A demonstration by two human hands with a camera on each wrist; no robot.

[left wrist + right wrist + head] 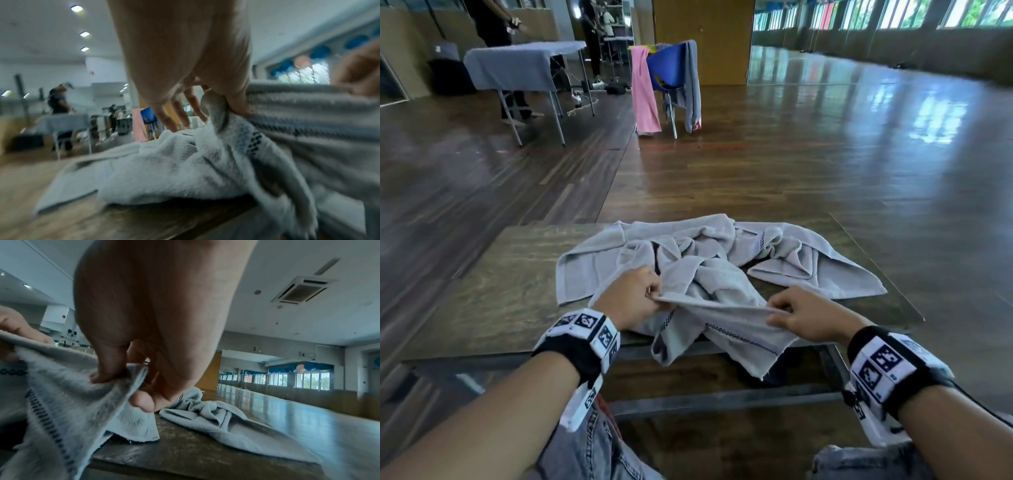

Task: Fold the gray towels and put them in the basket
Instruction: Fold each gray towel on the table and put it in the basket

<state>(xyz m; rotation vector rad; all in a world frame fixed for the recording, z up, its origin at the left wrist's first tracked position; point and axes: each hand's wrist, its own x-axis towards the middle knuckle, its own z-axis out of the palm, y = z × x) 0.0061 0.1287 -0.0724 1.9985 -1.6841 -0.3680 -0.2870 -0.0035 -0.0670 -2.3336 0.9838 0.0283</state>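
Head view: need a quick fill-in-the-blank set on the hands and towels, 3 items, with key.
1. The left hand and right hand both pinch one edge of a ____ towel.
2. That towel's near end hangs over the front edge of the ____.
3. On the far chair a gray cloth hangs beside a ____ one.

Missing words: gray; table; pink

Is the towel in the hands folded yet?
No. The towel hangs bunched off the table edge, both hands pinching one stretched hem.
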